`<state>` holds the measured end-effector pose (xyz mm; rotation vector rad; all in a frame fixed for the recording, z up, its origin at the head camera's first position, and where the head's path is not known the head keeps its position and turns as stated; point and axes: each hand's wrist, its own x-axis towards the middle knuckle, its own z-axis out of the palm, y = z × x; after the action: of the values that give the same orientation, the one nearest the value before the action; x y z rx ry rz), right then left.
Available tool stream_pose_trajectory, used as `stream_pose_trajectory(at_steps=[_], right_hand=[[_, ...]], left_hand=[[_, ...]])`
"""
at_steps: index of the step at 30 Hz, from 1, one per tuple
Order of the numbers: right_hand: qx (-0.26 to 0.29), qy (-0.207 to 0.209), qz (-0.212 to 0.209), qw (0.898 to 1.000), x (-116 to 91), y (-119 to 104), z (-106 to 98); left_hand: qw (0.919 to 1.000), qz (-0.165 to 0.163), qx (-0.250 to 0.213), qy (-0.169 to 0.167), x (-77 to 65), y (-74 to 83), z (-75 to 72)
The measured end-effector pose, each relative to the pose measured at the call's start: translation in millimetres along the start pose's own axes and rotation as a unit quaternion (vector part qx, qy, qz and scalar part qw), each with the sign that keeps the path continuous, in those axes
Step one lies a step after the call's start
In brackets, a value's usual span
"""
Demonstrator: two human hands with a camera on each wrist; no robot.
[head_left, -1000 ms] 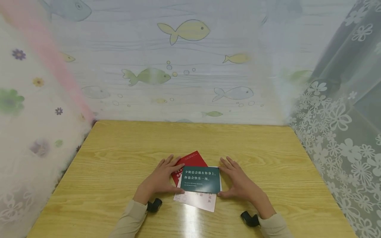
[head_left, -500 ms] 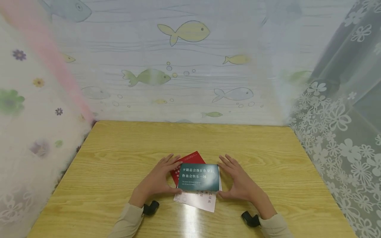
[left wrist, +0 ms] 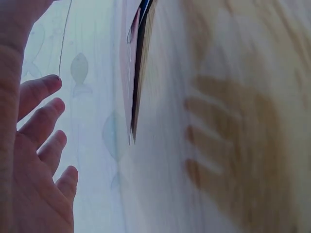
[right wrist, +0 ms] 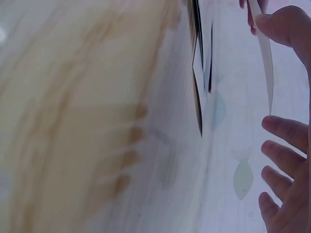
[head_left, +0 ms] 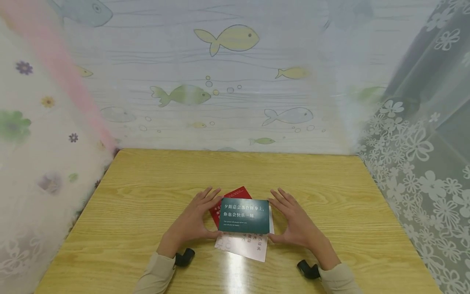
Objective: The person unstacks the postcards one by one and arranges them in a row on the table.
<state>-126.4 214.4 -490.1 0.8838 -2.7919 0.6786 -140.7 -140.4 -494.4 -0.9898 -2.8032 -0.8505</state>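
Note:
A dark green card with white Chinese characters is held level above the other cards. My left hand holds its left corners between thumb and forefinger. On the opposite side, my right hand grips the right corners the same way, other fingers spread. The right wrist view shows the raised card edge-on between thumb and forefinger, well clear of the tabletop. Beneath it lie a red card, a pale pink card with dark characters, and a white-edged card, all partly hidden.
The cards rest on a wood-grain table. A fish-patterned cloth hangs behind it, a flowered cloth on the left, and a lace curtain on the right. A black wrist device sits at the left cuff.
Both hands have lifted the green card off the pile, and it has shifted slightly left and up in the head view. The cards beneath have stayed in place.

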Motion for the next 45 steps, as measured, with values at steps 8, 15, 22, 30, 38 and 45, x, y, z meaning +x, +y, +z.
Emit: stream_pose_trajectory(at_steps=[8, 15, 22, 30, 38, 45], right_hand=[[-0.007, 0.011, -0.017, 1.000, 4.8, -2.2, -0.2], [-0.015, 0.015, -0.038, 0.999, 10.5, -3.5, 1.0], [-0.015, 0.000, -0.038, 0.999, 15.4, -3.8, 2.8], [-0.015, -0.006, -0.030, 0.999, 22.6, -4.5, 6.2], [-0.005, -0.043, -0.013, 0.999, 32.6, -8.0, 5.8], [-0.003, -0.047, -0.025, 0.999, 42.4, -8.0, 8.9]], left_hand=[[0.9998, 0.011, 0.017, 0.003, -2.8, -2.5, -2.8], [0.9998, 0.008, 0.015, -0.006, -7.3, -5.2, -6.4], [0.9998, -0.005, 0.016, -0.009, -10.7, -7.5, -9.0], [0.9999, -0.007, 0.012, -0.007, -10.7, -11.2, -14.9], [0.9997, -0.016, 0.018, -0.010, -12.2, -17.4, -19.1], [0.9996, -0.019, 0.023, -0.002, -14.4, -23.6, -22.5]])
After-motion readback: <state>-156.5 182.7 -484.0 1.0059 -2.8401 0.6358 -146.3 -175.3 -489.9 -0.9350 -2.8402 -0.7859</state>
